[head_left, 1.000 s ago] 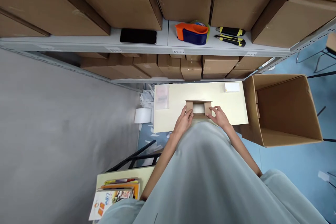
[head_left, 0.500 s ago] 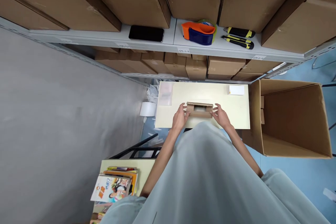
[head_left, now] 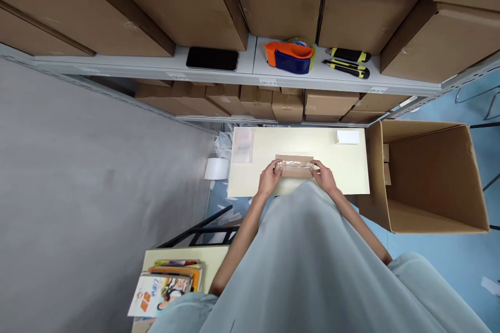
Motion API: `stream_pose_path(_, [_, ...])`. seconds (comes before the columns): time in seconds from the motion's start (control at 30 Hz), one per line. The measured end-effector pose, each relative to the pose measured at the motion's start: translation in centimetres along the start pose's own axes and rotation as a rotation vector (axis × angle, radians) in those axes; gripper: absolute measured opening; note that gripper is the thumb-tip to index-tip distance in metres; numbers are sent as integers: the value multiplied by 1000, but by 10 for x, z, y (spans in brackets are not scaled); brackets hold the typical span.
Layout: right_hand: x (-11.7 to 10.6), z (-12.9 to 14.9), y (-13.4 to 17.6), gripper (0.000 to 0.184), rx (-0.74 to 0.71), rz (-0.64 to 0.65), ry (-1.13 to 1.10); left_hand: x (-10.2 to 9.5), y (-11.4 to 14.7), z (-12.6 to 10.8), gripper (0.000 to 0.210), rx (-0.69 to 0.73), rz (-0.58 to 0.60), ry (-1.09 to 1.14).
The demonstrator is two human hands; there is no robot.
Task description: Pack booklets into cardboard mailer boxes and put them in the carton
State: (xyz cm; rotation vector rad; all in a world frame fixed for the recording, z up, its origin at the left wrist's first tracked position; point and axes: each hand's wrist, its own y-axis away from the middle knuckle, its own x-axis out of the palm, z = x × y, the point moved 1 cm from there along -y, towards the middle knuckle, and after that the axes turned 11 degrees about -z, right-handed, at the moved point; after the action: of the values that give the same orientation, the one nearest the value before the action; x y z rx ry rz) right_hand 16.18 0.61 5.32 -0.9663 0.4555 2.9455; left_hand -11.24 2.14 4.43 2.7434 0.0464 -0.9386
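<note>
Head view, carton [head_left: 294, 166] between left hand [head_left: 269, 178] and right hand [head_left: 324, 177], both gripping its ends

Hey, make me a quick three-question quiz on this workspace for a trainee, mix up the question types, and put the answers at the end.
1. Multiple choice: where does the large open carton stand, as the wearer sees it?
A) Beside the table's left end
B) Beside the table's right end
C) Underneath the table

2. True or false: the left hand and right hand hold opposite ends of the small cardboard box.

3. Short answer: what lies on the shelf to the left of the orange-and-blue tape dispenser?

Key:
1. B
2. True
3. A black phone
</note>
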Motion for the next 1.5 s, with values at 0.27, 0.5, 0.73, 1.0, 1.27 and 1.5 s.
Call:
stream_pose_path(0.27, [-22,1,7,33,-13,-97,82,7,2,-4,31,5,24,137])
stream_pose_path(0.5, [-24,-1,-11,33,16,-91,242,31,2,1,35,18,48,74])
stream_pose_path(0.73, [-29,1,-16,31,24,-67,186,28,-10,7,30,-12,92,133])
stream_pose_path(1.0, [-27,4,-14,31,5,-69,237,32,-9,13,30,-17,67,165])
stream_pose_path(1.27, [-26,-4,-15,31,-3,-67,242,37,-8,15,24,-1,38,186])
stream_pose_path(1.5, [-7,-11,-16,34,-67,-143,296,49,-3,4,23,11,-78,73])
